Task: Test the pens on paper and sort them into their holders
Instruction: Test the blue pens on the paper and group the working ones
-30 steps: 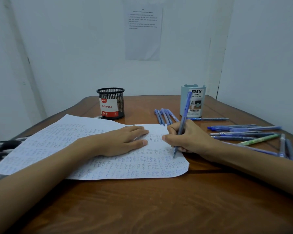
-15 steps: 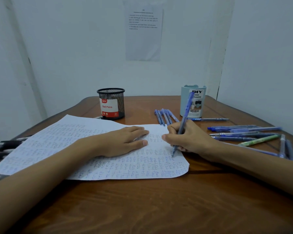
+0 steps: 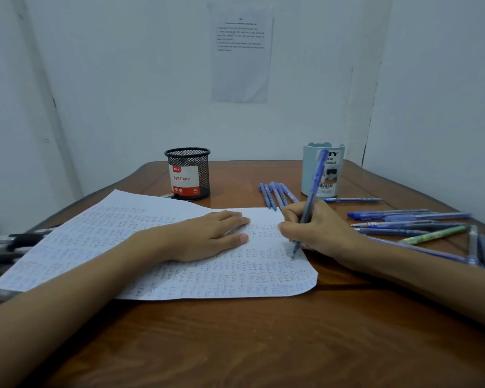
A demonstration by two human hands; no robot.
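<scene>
While right fingers (image 3: 286, 228) grip a pen (image 3: 315, 180), left fingers (image 3: 230, 217) flat on paper (image 3: 118, 236), what the holders (image 3: 189, 175) (image 3: 310, 170) contain is unclear.

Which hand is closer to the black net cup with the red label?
Left. The left hand lies flat on the paper just in front of the black mesh cup. The right hand, gripping a blue pen, sits farther right, before the light blue holder.

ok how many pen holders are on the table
2. The black mesh holder stands at the back of the table, beyond the paper. The pale blue holder stands at back right, partly behind the pen that the right hand grips. No other shows.
</scene>
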